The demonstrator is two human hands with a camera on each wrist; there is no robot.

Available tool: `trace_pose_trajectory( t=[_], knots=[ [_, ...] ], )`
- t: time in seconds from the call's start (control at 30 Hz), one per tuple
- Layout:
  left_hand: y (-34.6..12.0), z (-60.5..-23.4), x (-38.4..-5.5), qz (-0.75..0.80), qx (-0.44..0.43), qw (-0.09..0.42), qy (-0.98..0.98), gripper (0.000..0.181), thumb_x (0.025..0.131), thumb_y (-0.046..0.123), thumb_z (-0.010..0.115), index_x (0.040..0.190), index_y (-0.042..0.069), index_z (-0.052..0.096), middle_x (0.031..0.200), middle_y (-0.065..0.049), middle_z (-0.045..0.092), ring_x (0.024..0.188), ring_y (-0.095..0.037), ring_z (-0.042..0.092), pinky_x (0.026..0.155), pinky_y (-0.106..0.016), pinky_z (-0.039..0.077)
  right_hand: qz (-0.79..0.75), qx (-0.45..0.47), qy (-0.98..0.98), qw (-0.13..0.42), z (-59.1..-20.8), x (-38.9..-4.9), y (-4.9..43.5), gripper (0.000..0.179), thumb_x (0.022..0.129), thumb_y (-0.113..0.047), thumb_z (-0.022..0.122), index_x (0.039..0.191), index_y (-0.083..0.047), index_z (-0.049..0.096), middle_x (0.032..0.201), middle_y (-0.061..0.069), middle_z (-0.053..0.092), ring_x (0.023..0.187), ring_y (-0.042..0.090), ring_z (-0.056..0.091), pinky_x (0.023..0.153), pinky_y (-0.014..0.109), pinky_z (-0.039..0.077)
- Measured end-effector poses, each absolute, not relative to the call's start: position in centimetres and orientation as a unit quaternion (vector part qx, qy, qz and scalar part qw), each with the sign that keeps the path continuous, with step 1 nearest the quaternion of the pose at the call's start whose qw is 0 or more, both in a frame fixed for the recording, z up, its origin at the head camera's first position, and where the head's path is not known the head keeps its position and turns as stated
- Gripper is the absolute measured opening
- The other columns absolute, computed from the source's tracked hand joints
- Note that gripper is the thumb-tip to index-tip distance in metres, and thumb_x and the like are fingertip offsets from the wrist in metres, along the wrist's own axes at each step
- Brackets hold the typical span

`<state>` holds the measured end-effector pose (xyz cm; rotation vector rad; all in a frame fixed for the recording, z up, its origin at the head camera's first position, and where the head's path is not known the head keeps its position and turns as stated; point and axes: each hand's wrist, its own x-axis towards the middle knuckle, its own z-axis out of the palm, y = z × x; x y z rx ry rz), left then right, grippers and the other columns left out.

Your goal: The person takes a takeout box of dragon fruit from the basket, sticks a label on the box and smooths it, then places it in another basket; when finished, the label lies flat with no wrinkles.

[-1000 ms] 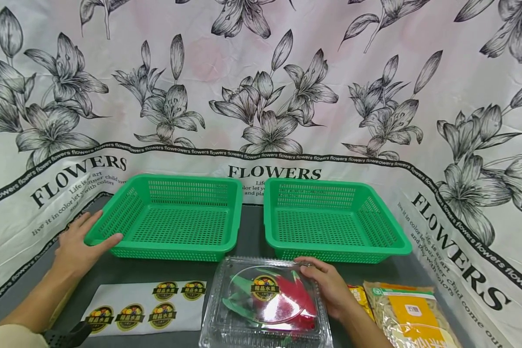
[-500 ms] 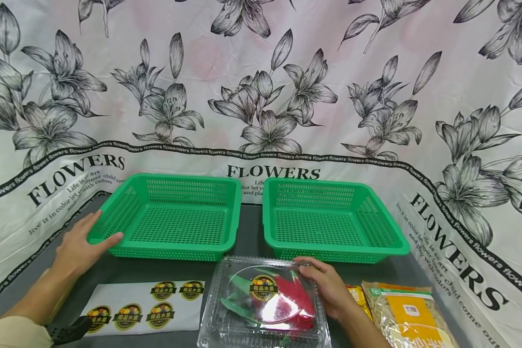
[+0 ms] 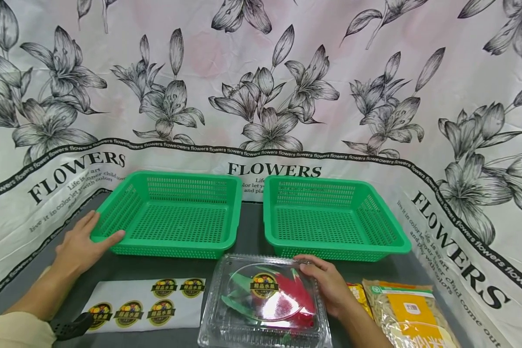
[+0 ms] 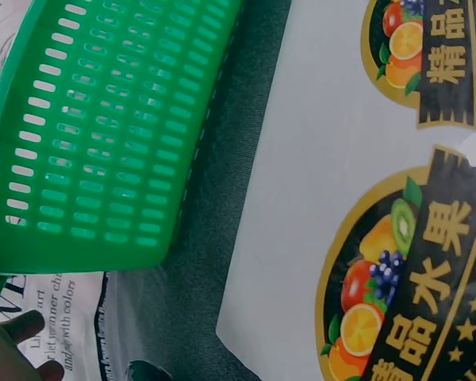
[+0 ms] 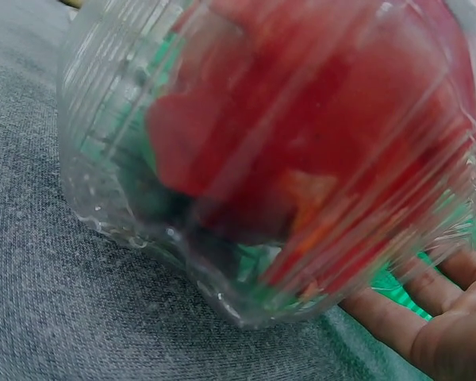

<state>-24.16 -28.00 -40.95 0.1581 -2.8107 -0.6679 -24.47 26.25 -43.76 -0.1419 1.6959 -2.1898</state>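
A clear plastic clamshell box [image 3: 265, 333] sits at the front middle, with red and green pieces that look like fruit inside and a round black-and-gold label [image 3: 264, 285] on its lid. My right hand [image 3: 330, 287] holds its back right corner; fingers [image 5: 381, 317] show beside the box in the right wrist view. At the left, my left hand [image 3: 80, 246] grips the near left corner of a green basket [image 3: 178, 249], thumb over the rim. Part of that hand is out of sight behind the basket. A white sticker sheet [image 3: 126, 290] with several round labels lies in front of this basket.
A second green basket [image 3: 330, 253] stands at the back right, a narrow gap from the first. Right of the box lie a clear bag with an orange label [image 3: 411, 309] and a small yellow packet [image 3: 360, 297]. A flower-printed cloth [image 3: 265, 208] hangs behind the dark tabletop [image 3: 250, 232].
The left basket's near left corner has shifted slightly to the right under my left hand. My right hand and the clamshell box stay in place; the head view tilts a little.
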Motion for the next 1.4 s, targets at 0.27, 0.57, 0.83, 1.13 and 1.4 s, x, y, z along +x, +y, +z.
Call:
trace_pose_trajectory(
  t=[0.27,0.57,0.83,1.13,1.4],
  knots=[
    [-28.3,-40.7,-24.0,-0.234,0.056,0.109,-0.965,0.097,0.092,0.057,0.052,0.152,-0.003,0.007,0.155,-0.027,0.004,0.123,-0.068,0.015,0.080,-0.083,0.016,-0.784,-0.042,0.588,0.194,-43.2,-24.2,25.7,0.021,0.096,-0.016,0.061,0.115,-0.013,0.069,0.104,0.012,0.065,0.082,0.023,0.068,0.072,0.041,0.056],
    [-28.0,-40.8,-23.9,-0.242,0.056,0.102,-0.963,0.097,0.092,0.058,0.052,0.152,-0.002,0.005,0.156,-0.026,0.002,0.126,-0.066,0.015,0.080,-0.081,0.017,-0.794,-0.022,0.579,0.184,-43.0,-24.0,25.6,0.018,0.097,-0.017,0.060,0.111,-0.013,0.070,0.105,0.012,0.065,0.083,0.024,0.068,0.074,0.043,0.055],
    [-28.0,-40.7,-24.0,-0.255,0.050,0.102,-0.960,0.097,0.092,0.057,0.054,0.153,-0.002,0.007,0.156,-0.025,0.002,0.125,-0.067,0.014,0.080,-0.083,0.015,-0.804,0.003,0.571,0.166,-42.9,-23.8,25.3,0.019,0.096,-0.015,0.059,0.112,-0.009,0.068,0.104,0.012,0.065,0.084,0.024,0.067,0.073,0.042,0.056],
    [-28.2,-40.8,-24.0,-0.262,0.046,0.092,-0.960,0.096,0.092,0.057,0.052,0.153,0.000,0.004,0.157,-0.023,-0.001,0.125,-0.067,0.013,0.081,-0.082,0.014,-0.808,0.021,0.563,0.172,-42.1,-23.3,25.4,0.024,0.096,-0.015,0.060,0.116,-0.004,0.065,0.102,0.011,0.066,0.082,0.021,0.067,0.072,0.039,0.056],
    [-28.2,-40.7,-24.2,-0.261,0.049,0.097,-0.959,0.098,0.091,0.057,0.054,0.153,-0.001,0.005,0.157,-0.023,0.001,0.124,-0.067,0.015,0.082,-0.082,0.014,-0.805,0.022,0.567,0.173,-40.8,-22.3,25.7,0.016,0.098,-0.015,0.058,0.108,-0.013,0.070,0.104,0.009,0.066,0.090,0.020,0.067,0.076,0.037,0.055]
  ],
)
